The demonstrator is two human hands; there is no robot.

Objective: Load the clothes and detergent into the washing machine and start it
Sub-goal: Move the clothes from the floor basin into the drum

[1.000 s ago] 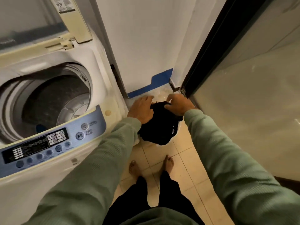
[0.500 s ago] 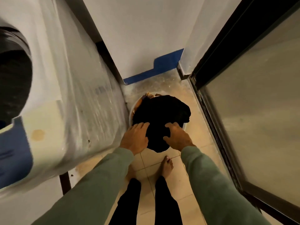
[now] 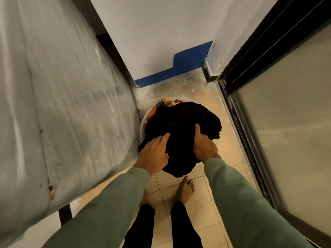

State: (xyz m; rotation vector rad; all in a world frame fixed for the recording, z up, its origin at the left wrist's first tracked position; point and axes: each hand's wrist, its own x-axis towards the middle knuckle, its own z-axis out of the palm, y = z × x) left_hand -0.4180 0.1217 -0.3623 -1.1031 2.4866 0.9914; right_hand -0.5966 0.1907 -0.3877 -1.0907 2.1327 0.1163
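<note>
A black garment (image 3: 180, 122) lies heaped on a white basin (image 3: 142, 124) that stands on the floor beside the washing machine (image 3: 71, 104). An orange and blue cloth (image 3: 167, 102) peeks out under it at the far rim. My left hand (image 3: 154, 153) grips the garment's near left part, index finger stretched out on top. My right hand (image 3: 204, 145) grips its near right part, index finger pointing forward. The garment's near end hangs over the rim toward my feet. Only the machine's plastic-wrapped side shows; its drum and panel are out of view.
The spot is a narrow strip of tiled floor (image 3: 180, 183) between the machine on the left and a dark-framed glass door (image 3: 286, 122) on the right. A white wall with a blue base strip (image 3: 172, 72) closes the far end. My bare feet (image 3: 186, 190) stand just before the basin.
My view has dropped from the machine's open top to the basin on the floor. Both hands have stayed on the black garment and spread a little further over it.
</note>
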